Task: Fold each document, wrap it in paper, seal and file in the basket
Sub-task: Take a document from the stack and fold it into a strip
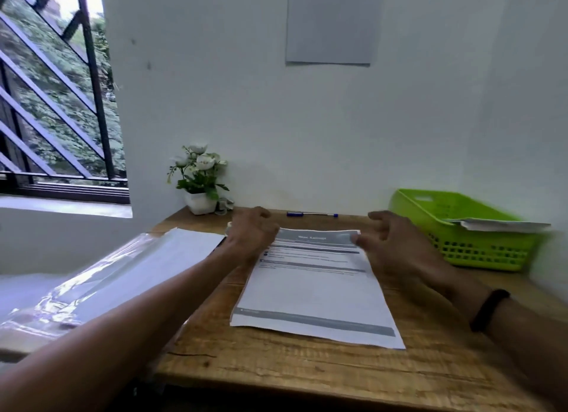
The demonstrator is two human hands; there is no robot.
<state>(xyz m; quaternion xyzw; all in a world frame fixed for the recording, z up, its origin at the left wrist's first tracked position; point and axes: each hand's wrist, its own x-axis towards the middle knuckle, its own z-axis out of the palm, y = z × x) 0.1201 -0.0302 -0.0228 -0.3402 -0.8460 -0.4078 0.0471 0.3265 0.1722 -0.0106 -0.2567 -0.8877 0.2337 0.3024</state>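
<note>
document (316,291) mid-table (276,368), basket (461,242) right, seemingly holding papers (504,225)

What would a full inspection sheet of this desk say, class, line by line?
Surface: wooden desk, against a white wall.
Job's things: printed document flat, unfolded; clear wrapping sheets at left; green basket at right, holding papers.
Clutter: blue pen; potted flowers.
Grippers: left hand and right hand at the document's far edge; grip unclear.
Cables: nothing seen.
Surroundings: barred window; wall notice.
</note>
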